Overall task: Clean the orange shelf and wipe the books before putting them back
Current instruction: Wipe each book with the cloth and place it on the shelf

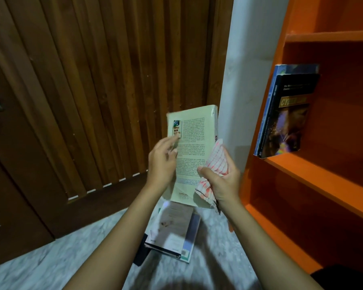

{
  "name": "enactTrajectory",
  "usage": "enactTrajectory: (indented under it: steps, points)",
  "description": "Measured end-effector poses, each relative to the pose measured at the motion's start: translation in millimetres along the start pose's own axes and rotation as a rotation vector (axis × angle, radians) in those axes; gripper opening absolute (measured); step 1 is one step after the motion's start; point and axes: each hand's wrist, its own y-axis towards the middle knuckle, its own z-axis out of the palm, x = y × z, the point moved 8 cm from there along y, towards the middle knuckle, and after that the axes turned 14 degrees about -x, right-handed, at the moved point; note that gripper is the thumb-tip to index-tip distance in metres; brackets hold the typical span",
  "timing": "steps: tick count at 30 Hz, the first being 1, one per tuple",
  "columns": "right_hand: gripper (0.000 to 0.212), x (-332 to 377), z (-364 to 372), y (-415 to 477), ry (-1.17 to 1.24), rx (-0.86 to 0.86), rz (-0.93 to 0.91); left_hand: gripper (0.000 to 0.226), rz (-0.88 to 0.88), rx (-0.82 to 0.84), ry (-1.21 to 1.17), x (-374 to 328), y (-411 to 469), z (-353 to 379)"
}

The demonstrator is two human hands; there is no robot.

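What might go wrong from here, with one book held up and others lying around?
1. The cream book is up in the air between the left hand, blurred on its cover, and the right hand, which also grips the cloth. It might slip and fall onto the stack of books on the floor below.
2. The dark books lean on the orange shelf right at its front edge. A bump might tip them off.

Slatted wood wall (92,80), white pillar (245,70), marbled floor (71,258).
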Motion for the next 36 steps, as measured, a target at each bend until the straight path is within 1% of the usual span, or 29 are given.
enactTrajectory:
  steps: [3,5,9,11,13,18,20,22,24,25,26,27,29,31,34,36]
  points:
    - [0.071,-6,-5,-6,-0.133,-0.001,-0.076,0.051,0.006,0.198,-0.027,-19,-8,20]
    - [0.075,-8,-6,-11,-0.234,0.011,-0.139,0.059,-0.017,0.289,0.005,-26,-8,28]
    - [0.075,-11,-7,-24,-0.363,0.039,-0.244,0.073,-0.057,0.339,0.075,-33,-11,36]
    - [0.075,-10,-7,-29,-0.418,0.044,-0.311,0.084,-0.056,0.303,0.142,-33,-11,35]
    - [0.075,-7,-6,-34,-0.454,0.052,-0.354,0.091,-0.07,0.249,0.144,-30,-10,33]
    - [0.072,-8,4,-39,-0.571,0.088,-0.456,0.087,-0.119,0.117,0.134,-20,-8,30]
    - [0.075,-6,10,-39,-0.657,0.122,-0.492,0.084,-0.188,0.058,0.025,-14,-5,26]
    - [0.076,0,19,-36,-0.754,0.176,-0.565,0.081,-0.275,-0.025,-0.141,-6,1,17]
    - [0.067,12,25,-34,-0.788,0.203,-0.649,0.077,-0.343,-0.117,-0.282,1,7,7]
    - [0.064,18,25,-32,-0.773,0.202,-0.662,0.075,-0.366,-0.149,-0.339,3,9,3]
    - [0.064,23,23,-29,-0.732,0.204,-0.629,0.073,-0.379,-0.172,-0.388,5,11,0]
    - [0.065,24,20,-23,-0.676,0.209,-0.556,0.072,-0.382,-0.19,-0.434,5,12,-4]
    - [0.066,20,13,-9,-0.587,0.208,-0.389,0.069,-0.35,-0.211,-0.523,2,15,-12]
    - [0.06,18,8,5,-0.6,0.147,-0.325,0.065,-0.268,-0.179,-0.555,-6,16,-16]
    - [0.046,33,16,16,-0.633,0.006,-0.42,0.054,-0.162,-0.089,-0.544,-21,7,-11]
    - [0.04,50,35,12,-0.599,-0.044,-0.5,0.051,-0.131,-0.061,-0.536,-26,1,-6]
